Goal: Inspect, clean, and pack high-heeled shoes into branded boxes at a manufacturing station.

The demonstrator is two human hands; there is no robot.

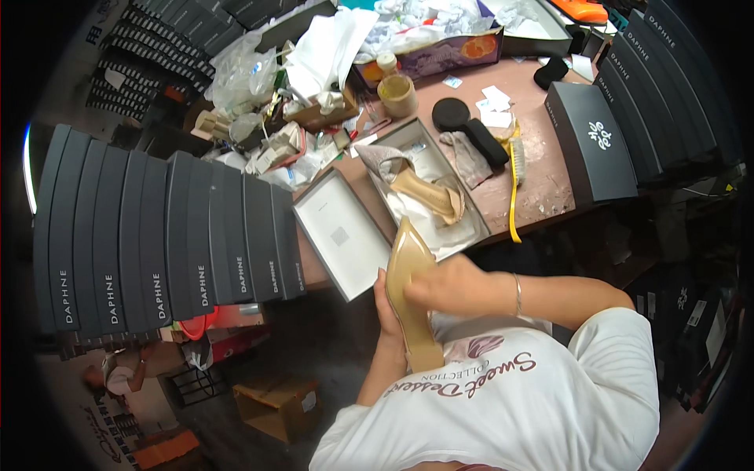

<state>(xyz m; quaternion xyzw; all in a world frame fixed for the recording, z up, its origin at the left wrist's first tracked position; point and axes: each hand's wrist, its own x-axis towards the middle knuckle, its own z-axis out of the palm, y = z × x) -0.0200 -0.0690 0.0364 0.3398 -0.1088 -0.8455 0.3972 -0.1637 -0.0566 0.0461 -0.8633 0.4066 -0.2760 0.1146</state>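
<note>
A pointed shoe with a glossy beige sole is turned sole-up in front of my chest, its toe pointing away and its block heel toward me. My left hand is wrapped round the shoe's left side. Against the middle of the sole, my right hand is closed and somewhat blurred; whatever it may hold is hidden. Just beyond lies an open shoe box with white paper and the other shoe, which has a greyish, patterned toe. The box's white-lined lid rests to its left.
Grey shoe boxes are stacked high at the left, more at the right. A yellow-handled brush, a black brush, a round black tin and an open jar are on the table. A person is at the lower left.
</note>
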